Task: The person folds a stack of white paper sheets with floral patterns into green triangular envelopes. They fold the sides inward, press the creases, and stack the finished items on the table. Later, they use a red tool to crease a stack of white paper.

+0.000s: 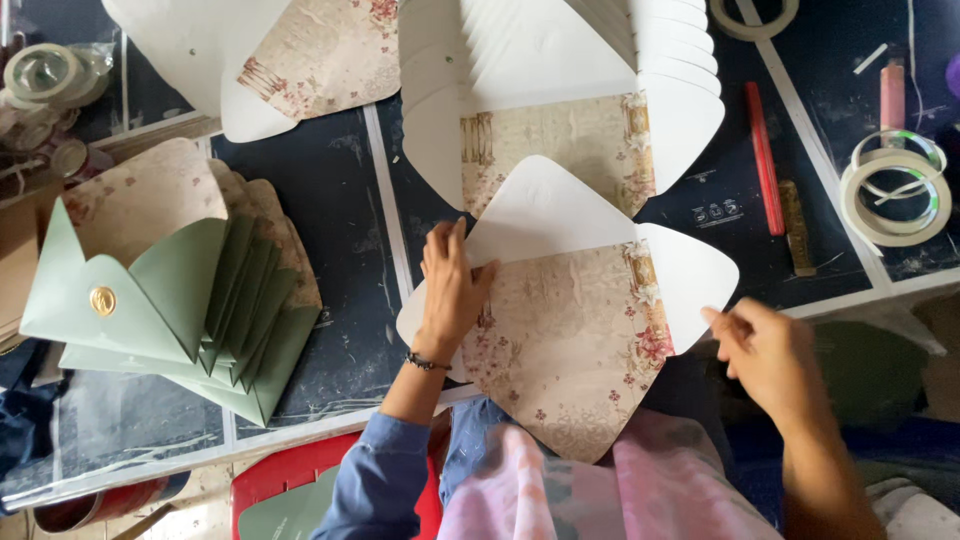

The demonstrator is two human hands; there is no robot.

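An unfolded envelope blank (580,320), floral beige in the middle with white rounded flaps, lies on the dark table (340,230) in front of me. My left hand (450,290) presses flat on its left flap, fingers pointing up; a dark bracelet circles the wrist. My right hand (765,350) hovers just off the right flap with the fingers loosely curled, holding nothing that I can see.
A fanned stack of same blanks (570,70) lies above. Folded green envelopes (180,310) with a gold seal rest at left. Tape rolls (895,190) sit at right, a red stick (765,160) beside them. More tape (45,75) is top left. A red stool (290,480) stands below.
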